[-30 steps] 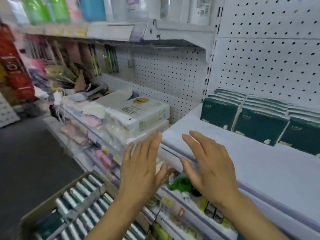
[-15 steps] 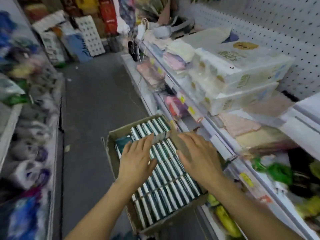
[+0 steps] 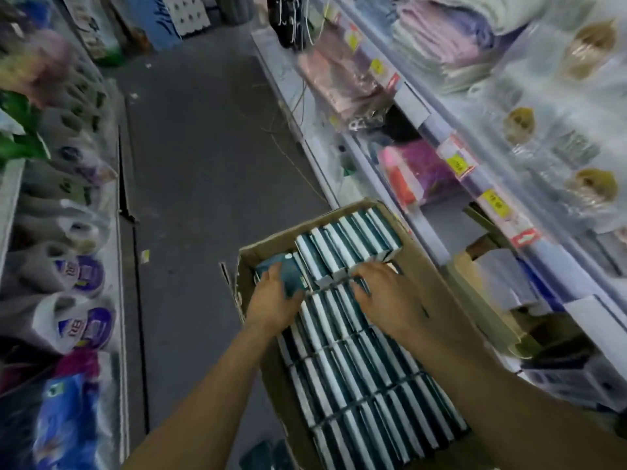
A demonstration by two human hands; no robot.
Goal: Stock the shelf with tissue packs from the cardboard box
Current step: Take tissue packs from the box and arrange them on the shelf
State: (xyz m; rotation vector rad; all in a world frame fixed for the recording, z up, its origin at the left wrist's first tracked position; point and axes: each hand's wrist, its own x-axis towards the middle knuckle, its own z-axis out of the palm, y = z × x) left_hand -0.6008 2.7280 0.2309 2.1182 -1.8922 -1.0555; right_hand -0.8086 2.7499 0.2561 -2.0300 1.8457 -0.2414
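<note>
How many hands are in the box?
2. The left hand rests on a green tissue pack at the cardboard box's left side. The right hand is on the packs in the middle.

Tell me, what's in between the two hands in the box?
In the head view, tissue packs standing on edge fill the gap between the left hand and the right hand, inside the cardboard box.
</note>
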